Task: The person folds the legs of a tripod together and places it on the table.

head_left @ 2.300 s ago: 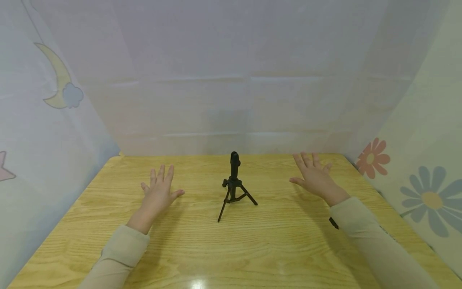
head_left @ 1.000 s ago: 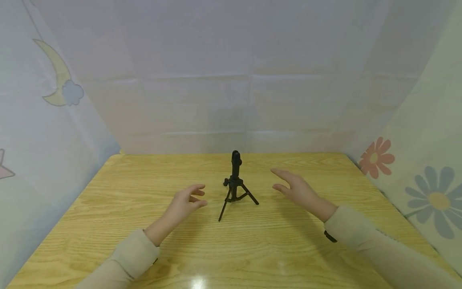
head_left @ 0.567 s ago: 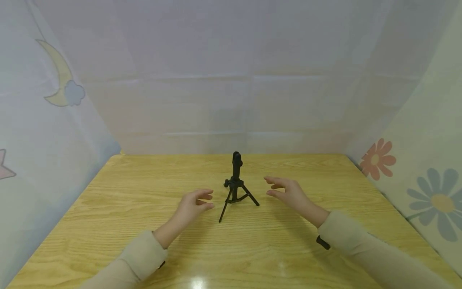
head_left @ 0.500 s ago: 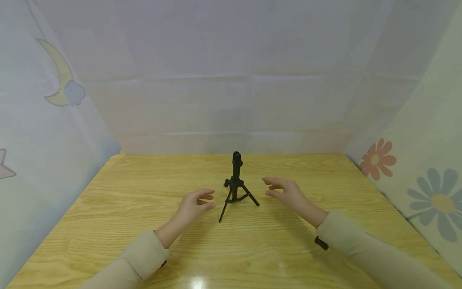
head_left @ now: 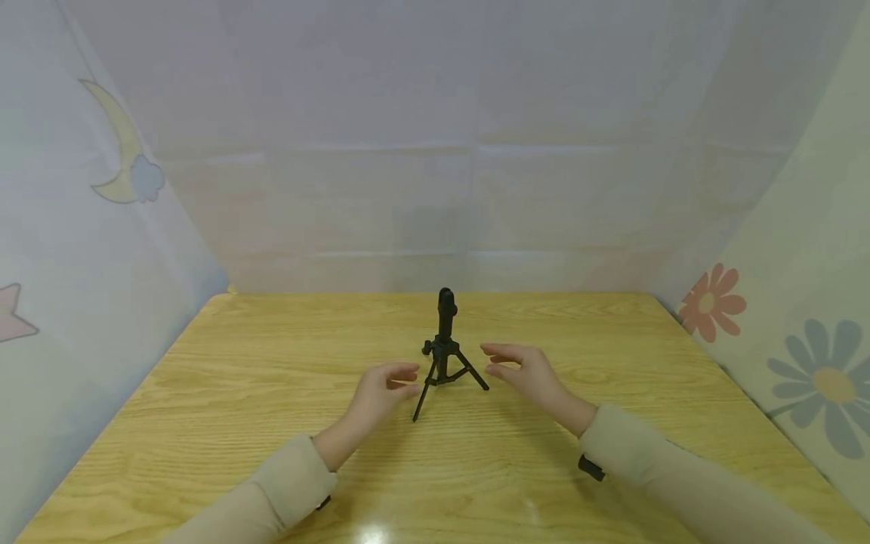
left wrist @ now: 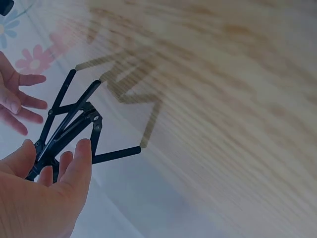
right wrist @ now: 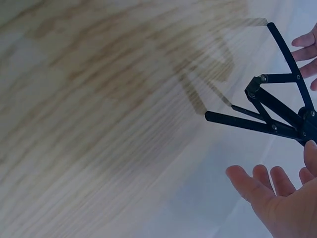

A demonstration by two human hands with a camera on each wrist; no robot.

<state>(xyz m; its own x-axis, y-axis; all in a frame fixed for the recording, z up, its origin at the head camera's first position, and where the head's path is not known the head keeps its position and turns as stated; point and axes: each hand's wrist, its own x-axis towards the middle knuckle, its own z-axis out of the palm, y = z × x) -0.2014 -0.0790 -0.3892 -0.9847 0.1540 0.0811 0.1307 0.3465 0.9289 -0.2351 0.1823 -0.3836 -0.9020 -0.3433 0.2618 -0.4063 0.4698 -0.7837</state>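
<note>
A small black tripod (head_left: 444, 325) stands upright on the wooden table, its three legs spread and a clamp-like head on top. My left hand (head_left: 382, 393) is just left of it, fingers loosely bent, fingertips right at the left leg in the head view. On the other side my right hand (head_left: 533, 374) faces it with thumb and fingers apart, a small gap from the right leg. From the left wrist, the tripod (left wrist: 69, 129) shows beyond the fingers of my left hand (left wrist: 54, 193). The right wrist view has the tripod (right wrist: 277, 109) above my right hand (right wrist: 282, 193).
The wooden table (head_left: 272, 332) reaches back to a pale cloth backdrop (head_left: 340, 189). Cloth walls stand at both sides, with a printed moon (head_left: 121, 143) at left and printed flowers (head_left: 831, 384) at right. A dark band shows under each sleeve cuff.
Both hands, first spread wide apart with straight fingers, have moved inward toward the tripod from either side, their fingers now bent. The tripod stays where it was.
</note>
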